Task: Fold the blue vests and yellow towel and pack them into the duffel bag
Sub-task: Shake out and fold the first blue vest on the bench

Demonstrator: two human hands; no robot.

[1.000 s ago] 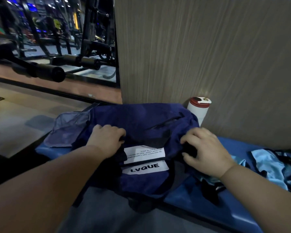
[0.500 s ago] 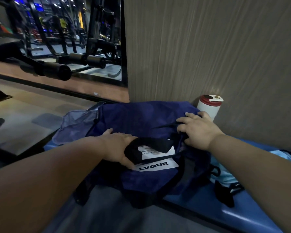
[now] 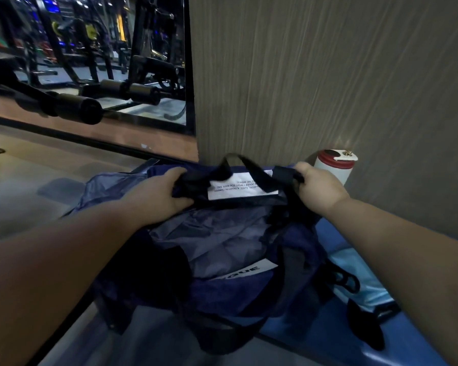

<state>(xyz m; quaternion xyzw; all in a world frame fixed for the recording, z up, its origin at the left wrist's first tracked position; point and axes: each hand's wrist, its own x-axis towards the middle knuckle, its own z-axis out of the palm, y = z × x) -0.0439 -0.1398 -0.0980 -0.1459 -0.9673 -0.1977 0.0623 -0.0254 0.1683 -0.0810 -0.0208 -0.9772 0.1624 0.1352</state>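
both hands on duffel bag

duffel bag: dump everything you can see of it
The duffel bag is dark navy soft fabric, slumped on the blue bench. Its mouth is held open, showing crumpled paler lining; contents are unclear. Black webbing handles loop up at the far rim beside a white printed label; a second label, reading "QUE", sits at the near rim. The left hand and right hand grip the far rim and straps. A light blue vest seems to touch its right side.
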